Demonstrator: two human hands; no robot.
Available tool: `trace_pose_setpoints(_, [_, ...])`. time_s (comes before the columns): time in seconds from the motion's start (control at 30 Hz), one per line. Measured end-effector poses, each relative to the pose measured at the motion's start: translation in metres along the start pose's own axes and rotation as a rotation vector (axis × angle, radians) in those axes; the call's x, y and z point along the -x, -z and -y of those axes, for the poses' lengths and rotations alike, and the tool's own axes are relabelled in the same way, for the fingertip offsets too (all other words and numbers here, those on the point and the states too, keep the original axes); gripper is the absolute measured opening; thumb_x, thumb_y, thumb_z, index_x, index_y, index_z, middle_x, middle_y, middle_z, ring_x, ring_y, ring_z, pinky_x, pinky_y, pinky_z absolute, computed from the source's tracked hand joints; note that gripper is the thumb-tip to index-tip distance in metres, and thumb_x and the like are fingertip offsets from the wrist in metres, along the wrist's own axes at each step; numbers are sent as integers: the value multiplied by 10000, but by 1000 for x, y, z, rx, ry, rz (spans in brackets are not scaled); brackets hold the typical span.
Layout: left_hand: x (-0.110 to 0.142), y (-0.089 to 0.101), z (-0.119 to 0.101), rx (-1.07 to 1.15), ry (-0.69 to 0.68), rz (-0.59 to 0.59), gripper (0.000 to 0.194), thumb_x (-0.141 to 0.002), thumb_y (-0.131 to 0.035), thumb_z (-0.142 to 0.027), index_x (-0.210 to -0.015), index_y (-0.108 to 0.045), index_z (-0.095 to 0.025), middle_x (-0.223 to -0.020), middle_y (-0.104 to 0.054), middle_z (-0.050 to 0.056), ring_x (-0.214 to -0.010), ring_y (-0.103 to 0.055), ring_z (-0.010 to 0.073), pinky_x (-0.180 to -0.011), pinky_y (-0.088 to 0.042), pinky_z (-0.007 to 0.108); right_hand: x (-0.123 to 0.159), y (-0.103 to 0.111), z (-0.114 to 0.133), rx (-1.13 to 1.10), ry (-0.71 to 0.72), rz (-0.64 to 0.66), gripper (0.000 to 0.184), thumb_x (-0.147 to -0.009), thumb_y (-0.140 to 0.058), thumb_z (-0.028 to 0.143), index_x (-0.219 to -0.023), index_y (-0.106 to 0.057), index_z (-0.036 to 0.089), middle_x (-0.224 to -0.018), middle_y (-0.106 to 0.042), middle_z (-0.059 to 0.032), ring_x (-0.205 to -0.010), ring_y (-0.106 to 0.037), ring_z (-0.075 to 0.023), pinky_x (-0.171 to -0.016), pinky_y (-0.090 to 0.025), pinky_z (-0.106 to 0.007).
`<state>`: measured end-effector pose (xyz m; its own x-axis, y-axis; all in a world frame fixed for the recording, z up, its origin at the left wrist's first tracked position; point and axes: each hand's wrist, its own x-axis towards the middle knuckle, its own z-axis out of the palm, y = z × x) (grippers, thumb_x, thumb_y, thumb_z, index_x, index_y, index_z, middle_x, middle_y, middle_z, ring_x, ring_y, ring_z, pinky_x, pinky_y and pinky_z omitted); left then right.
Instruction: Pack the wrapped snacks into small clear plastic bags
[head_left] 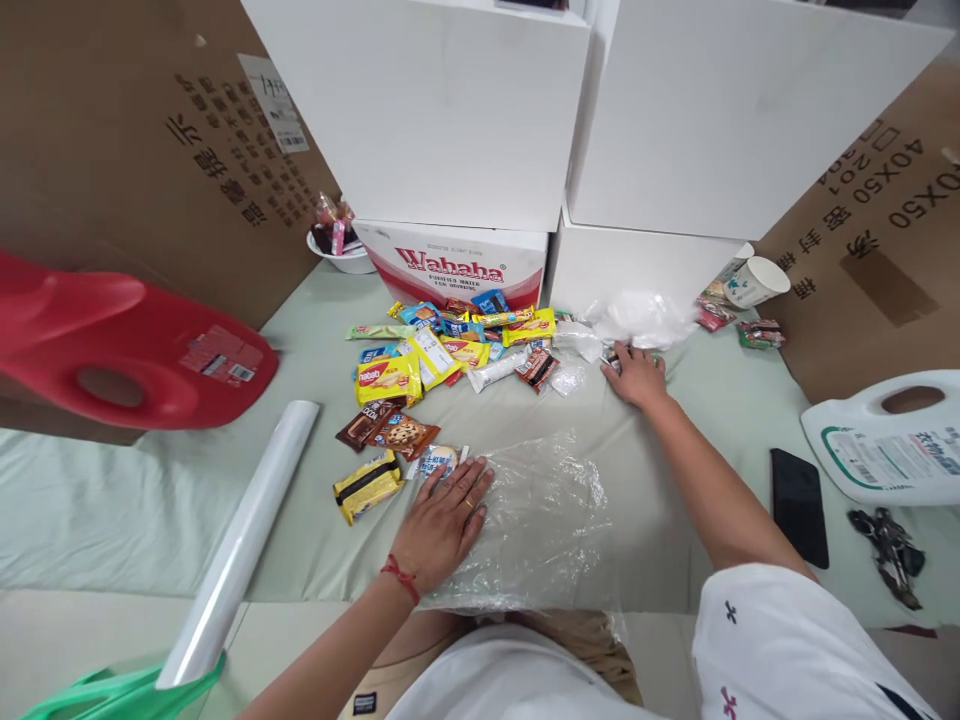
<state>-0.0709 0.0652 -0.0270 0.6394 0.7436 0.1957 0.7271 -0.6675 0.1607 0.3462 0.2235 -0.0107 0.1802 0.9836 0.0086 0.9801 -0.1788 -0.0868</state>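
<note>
- Left hand (446,510): your fingers lie flat, slightly spread, at the left edge of the plastic sheet (547,510); dragging could crease it.
- Right hand (637,375): your fingers curl beyond the sheet; their grip cannot be told.
- Biscuit (437,460), at the sheet's far-left corner: pressing could crack it.
- Snacks (465,352), beyond the sheet: reaching could scatter them.
</note>
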Motion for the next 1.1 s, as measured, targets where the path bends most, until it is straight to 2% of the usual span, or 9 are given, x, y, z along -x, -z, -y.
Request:
trace_pose_setpoints(0.2, [1, 0, 0, 2, 4, 7, 522, -1038, -439, -345, -1548, -477, -241, -1600, -479, 67, -1461, -477, 256, -1255, -225, 460, 111, -17, -7, -65, 58, -216, 660, -1023, -403, 497, -1586, -360, 155, -1511, -518, -220, -1364, -477, -370, -1180, -225, -622])
trace_pose_setpoints(0.33, [1, 0, 1, 28, 3, 0, 520, -1036, -438, -340, -1547, -481, -253, -1596, -485, 76, -1460, -480, 257, -1250, -248, 463, 148, -21, 7, -137, 193, -244, 522, -1013, -461, 456, -1463, -550, 206, -1428, -592, -193, -1315, -530, -349, -1194, -236, -603])
trace_pose_setpoints(0.47, [1, 0, 1, 37, 0, -16, 523, -1031, -441, -337, -1545, -486, -252, -1581, -505, 82, -1449, -495, 262, -1251, -251, 473, 131, -16, 43, -297, 448, -141, 496, -996, -527, 508, -1407, -613, 245, -1455, -589, -149, -1373, -501, -325, -1227, -215, -597])
trace_pose_setpoints(0.57, [1, -1, 1, 29, -2, -15, 525, -1030, -437, -326, -1548, -481, -255, -1581, -507, 75, -1450, -493, 262, -1252, -251, 473, 109, -1, 75, -425, 570, -96, 515, -1022, -461, 528, -1427, -601, 243, -1482, -574, -135, -1432, -445, -315, -1213, -292, -572])
trace_pose_setpoints(0.7, [2, -1, 0, 11, 3, -8, 524, -1032, -430, -318, -1549, -480, -252, -1585, -501, 74, -1454, -487, 263, -1248, -256, 472, 83, 28, 98, -435, 438, -225, 475, -1062, -375, 428, -1463, -569, 262, -1445, -594, -113, -1392, -461, -292, -1182, -360, -500])
trace_pose_setpoints(0.77, [2, -1, 0, 5, 2, -1, 520, -1034, -426, -315, -1546, -483, -245, -1586, -500, 73, -1460, -479, 261, -1248, -253, 470, 67, 36, 97, -285, 299, -289, 562, -1019, -496, 451, -1542, -481, 246, -1593, -432, -130, -1476, -319, -359, -1200, -291, -566])
trace_pose_setpoints(0.83, [2, 0, 0, -6, 0, 8, 517, -1036, -423, -312, -1542, -487, -235, -1590, -494, 72, -1462, -476, 263, -1247, -247, 470, 49, 35, 90, -136, 196, -229, 732, -939, -637, 477, -1587, -412, 221, -1670, -279, -159, -1495, -219, -438, -1167, -270, -647])
trace_pose_setpoints(0.97, [1, 1, 0, -6, 3, 13, 510, -1036, -422, -310, -1535, -496, -234, -1591, -492, 70, -1456, -481, 266, -1245, -241, 474, 30, 19, 62, -66, 174, -53, 508, -921, -628, 324, -1418, -610, 219, -1490, -497, -174, -1295, -426, -404, -1013, -431, -552])
trace_pose_setpoints(1.1, [2, 0, 0, 11, 8, 13, 511, -1038, -429, -315, -1540, -487, -240, -1590, -495, 69, -1464, -471, 256, -1254, -222, 469, 30, 15, 26, -218, 165, -284, 319, -916, -553, 237, -1179, -725, 185, -1249, -610, -151, -1147, -503, -319, -1019, -435, -450])
